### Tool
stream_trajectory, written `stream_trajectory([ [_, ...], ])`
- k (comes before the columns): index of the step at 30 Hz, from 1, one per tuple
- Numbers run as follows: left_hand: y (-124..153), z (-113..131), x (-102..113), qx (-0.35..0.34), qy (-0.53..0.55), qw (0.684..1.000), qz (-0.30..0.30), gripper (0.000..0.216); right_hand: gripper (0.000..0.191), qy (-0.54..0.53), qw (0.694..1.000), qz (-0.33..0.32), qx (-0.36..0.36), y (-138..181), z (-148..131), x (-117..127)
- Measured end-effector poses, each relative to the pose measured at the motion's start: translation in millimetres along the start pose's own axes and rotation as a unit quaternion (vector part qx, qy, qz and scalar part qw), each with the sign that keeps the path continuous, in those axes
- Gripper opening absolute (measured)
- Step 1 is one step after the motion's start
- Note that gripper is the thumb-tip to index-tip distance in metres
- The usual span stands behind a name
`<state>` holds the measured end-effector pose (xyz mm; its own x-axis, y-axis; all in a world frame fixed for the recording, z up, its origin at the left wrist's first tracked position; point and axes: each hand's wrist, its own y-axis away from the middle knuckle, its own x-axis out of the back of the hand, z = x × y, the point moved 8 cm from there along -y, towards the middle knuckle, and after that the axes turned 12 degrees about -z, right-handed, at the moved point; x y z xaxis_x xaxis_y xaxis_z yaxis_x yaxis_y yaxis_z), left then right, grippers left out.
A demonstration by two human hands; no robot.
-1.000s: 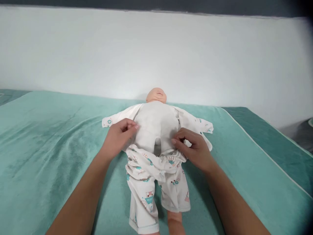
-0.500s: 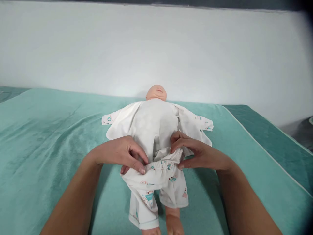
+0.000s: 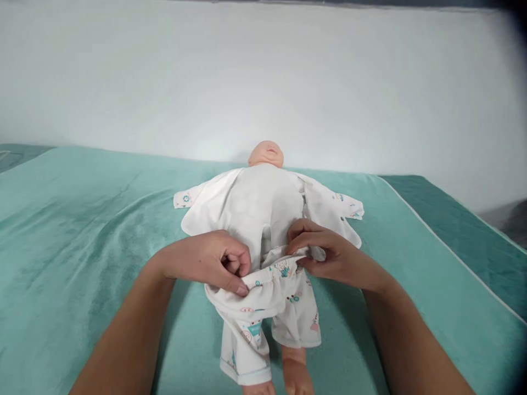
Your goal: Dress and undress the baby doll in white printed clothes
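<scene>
A baby doll (image 3: 267,154) lies on its back, its head away from me and its feet at the lower edge. Its white jacket (image 3: 329,200) is spread apart at the front, both sleeves stretched out sideways. White printed pants (image 3: 263,296) cover the legs, with the waistband bunched around the upper thighs. My left hand (image 3: 214,260) is closed at the left side of the waistband, thumb on the outside and fingers curled. My right hand (image 3: 329,252) pinches the right side of the waistband between thumb and fingers. Both feet are bare; the left-hand one is cut off by the frame.
A light green blanket (image 3: 102,219) with soft wrinkles lies under the doll. A darker green cover (image 3: 461,230) shows beyond its piped edge on the right. A white wall (image 3: 263,71) rises right behind the doll's head.
My right hand has lifted its side of the waistband slightly. The fingers of my left hand have curled in more. The whole view has shifted a little.
</scene>
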<state>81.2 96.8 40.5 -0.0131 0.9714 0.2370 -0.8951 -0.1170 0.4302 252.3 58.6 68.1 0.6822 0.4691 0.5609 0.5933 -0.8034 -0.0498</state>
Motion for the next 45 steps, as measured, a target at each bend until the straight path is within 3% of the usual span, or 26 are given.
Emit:
stream_trajectory([
  [5,4.6,-0.9,18.6,-0.036,-0.003,0.993,0.109,0.026,0.021,0.007,0.999,0.039,0.006,0.7,2.1,7.1],
  [9,7.0,-4.1,30.8,-0.075,0.015,0.980,0.182,0.025,0.014,0.053,0.990,0.129,-0.018,3.8,8.6,18.9],
  [15,9.5,-15.2,45.0,-0.103,0.059,0.950,0.288,0.029,0.008,0.114,0.957,0.265,-0.037,14.1,15.8,31.4],
  [21,10.6,-23.8,55.4,-0.121,0.076,0.917,0.374,0.028,0.005,0.158,0.923,0.348,-0.037,16.5,16.9,31.5],
  [28,23.2,-27.7,64.4,-0.098,-0.003,0.853,0.513,0.022,0.015,0.119,0.908,0.379,-0.134,18.0,45.5,33.7],
  [32,34.3,-26.7,68.3,-0.081,-0.105,0.783,0.607,0.019,0.015,0.082,0.910,0.359,-0.191,15.6,61.0,33.0],
  [35,34.3,-25.9,71.9,-0.053,-0.167,0.743,0.646,0.020,0.016,0.020,0.910,0.348,-0.225,13.7,73.4,32.0],
  [37,29.1,-26.9,75.7,-0.032,-0.180,0.745,0.641,0.021,0.019,-0.031,0.913,0.336,-0.229,12.4,79.5,31.3],
  [42,8.7,-33.8,80.3,-0.072,-0.081,0.836,0.539,0.024,0.021,-0.136,0.937,0.253,-0.198,5.9,83.8,24.9],
  [45,2.9,-40.6,77.6,-0.096,0.009,0.867,0.488,0.028,0.019,-0.169,0.937,0.235,-0.198,5.6,85.5,22.9],
])
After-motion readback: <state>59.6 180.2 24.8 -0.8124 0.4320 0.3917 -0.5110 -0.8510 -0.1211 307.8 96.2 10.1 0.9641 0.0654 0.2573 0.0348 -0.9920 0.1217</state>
